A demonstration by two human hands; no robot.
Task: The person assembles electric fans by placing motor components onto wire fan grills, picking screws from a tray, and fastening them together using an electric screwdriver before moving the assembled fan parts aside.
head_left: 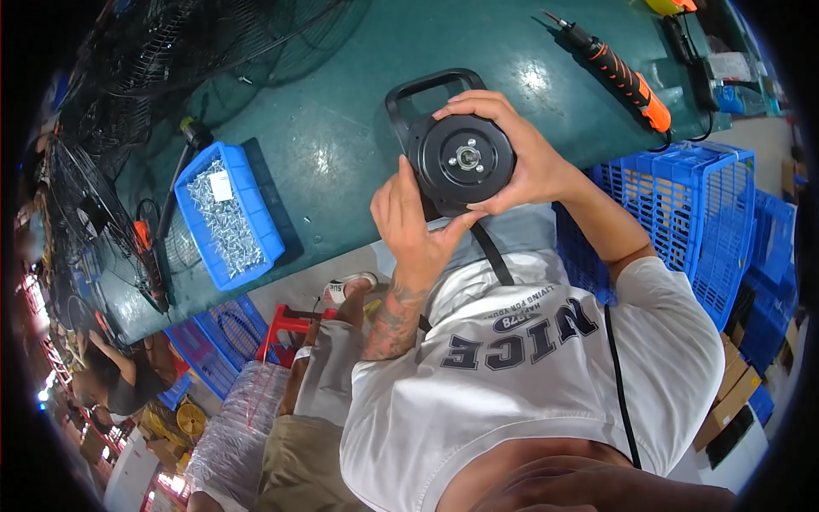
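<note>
A black round housing point(461, 162) with a metal hub and several screws at its centre is held between both hands over the table's near edge. An open black loop handle point(435, 78) extends from its far side. My left hand point(409, 222) presses its fingers and thumb against the left and near side. My right hand point(531, 158) wraps round the right side, with fingers at the far rim and thumb at the near rim. The underside of the housing is hidden.
On the green table point(341, 136) are a blue bin point(275, 243) of screws, an orange-black electric screwdriver point(618, 75), a second driver point(147, 256) and black wire fan guards point(171, 60). Blue crates point(674, 200) stand at right. Another person point(128, 375) is at lower left.
</note>
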